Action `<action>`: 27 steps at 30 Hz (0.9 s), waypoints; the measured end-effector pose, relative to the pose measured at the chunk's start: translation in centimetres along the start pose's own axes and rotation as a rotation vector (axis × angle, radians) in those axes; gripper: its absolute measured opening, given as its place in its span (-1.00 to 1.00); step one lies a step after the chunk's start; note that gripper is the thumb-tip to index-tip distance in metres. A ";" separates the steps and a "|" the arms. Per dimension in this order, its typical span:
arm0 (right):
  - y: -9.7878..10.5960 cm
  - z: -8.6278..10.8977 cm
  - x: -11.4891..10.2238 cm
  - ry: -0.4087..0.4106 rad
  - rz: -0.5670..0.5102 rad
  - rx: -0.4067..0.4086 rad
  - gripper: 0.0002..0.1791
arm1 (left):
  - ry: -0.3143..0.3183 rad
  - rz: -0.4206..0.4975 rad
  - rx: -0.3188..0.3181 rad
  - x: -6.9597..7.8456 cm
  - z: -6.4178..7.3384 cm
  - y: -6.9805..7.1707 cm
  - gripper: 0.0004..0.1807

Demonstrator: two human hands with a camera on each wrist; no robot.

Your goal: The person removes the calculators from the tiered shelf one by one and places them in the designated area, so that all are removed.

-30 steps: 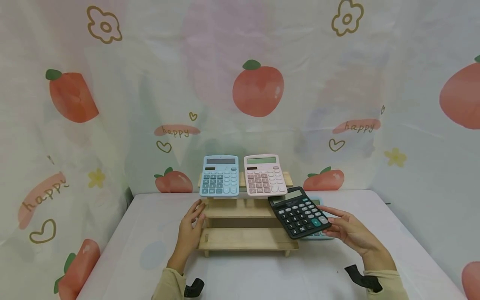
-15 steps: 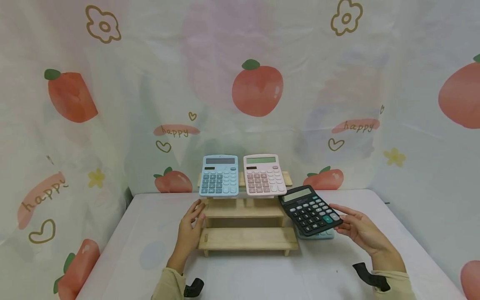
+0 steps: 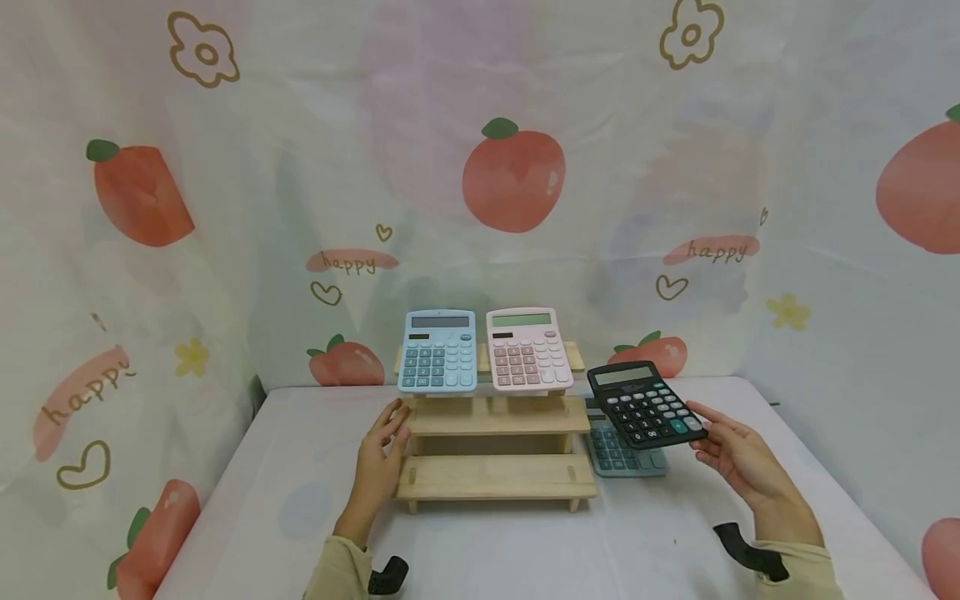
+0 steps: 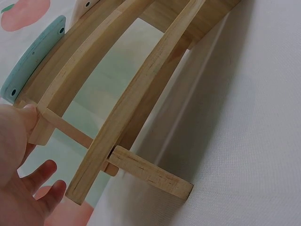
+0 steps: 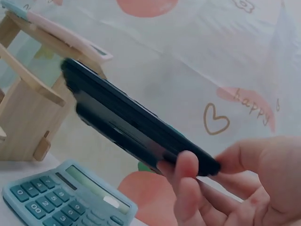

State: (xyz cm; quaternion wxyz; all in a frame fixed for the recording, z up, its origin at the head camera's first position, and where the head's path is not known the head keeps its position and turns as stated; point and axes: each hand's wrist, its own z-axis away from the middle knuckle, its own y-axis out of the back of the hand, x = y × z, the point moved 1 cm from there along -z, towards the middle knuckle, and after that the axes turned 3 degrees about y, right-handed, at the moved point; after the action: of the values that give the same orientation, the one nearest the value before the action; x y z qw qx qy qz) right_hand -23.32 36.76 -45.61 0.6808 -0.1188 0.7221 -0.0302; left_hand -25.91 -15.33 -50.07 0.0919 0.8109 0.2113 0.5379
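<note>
In the head view my right hand (image 3: 742, 462) holds a black calculator (image 3: 647, 404) by its lower right corner, tilted and lifted off the table. In the right wrist view the thumb and fingers pinch the calculator (image 5: 127, 113), seen edge-on. Below it a teal-blue calculator (image 3: 622, 457) lies on the table, partly covered in the head view. My left hand (image 3: 381, 454) rests against the left end of a stepped wooden rack (image 3: 495, 479), its fingers loosely bent. In the left wrist view the thumb lies by a shelf end, and two fingers are free of the wood.
A light blue calculator (image 3: 439, 352) and a pink calculator (image 3: 529, 350) lean side by side on the rack's top tier. The rack stands on a white-covered table (image 3: 495, 554). A printed cloth (image 3: 517, 67) with fruit and flowers hangs behind and at both sides.
My right hand has carried the black calculator rightward and slightly up, away from the rack. More of the teal-blue calculator shows beneath it. The left hand has stayed in place.
</note>
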 end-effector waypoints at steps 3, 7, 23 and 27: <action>0.2 -0.1 0.3 -0.050 0.037 0.116 -0.50 | -0.010 -0.013 0.008 -0.1 0.0 -0.1 -0.58; 0.6 -0.2 0.7 -0.125 0.034 0.247 -0.49 | -0.015 -0.022 0.012 -0.1 0.0 -0.1 -0.59; 2.8 -0.6 2.5 -0.275 -0.072 0.577 -0.51 | -0.014 -0.011 0.003 0.0 -0.2 0.0 -0.58; 3.5 -0.7 3.0 -0.293 -0.134 0.620 -0.50 | -0.014 -0.008 0.002 0.0 -0.1 0.1 -0.58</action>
State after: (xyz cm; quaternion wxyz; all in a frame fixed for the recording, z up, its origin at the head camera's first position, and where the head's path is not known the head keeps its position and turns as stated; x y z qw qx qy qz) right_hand -24.59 39.45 -49.18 0.7774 0.0434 0.5638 -0.2754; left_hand -25.98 -15.43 -50.01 0.0948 0.8138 0.2146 0.5317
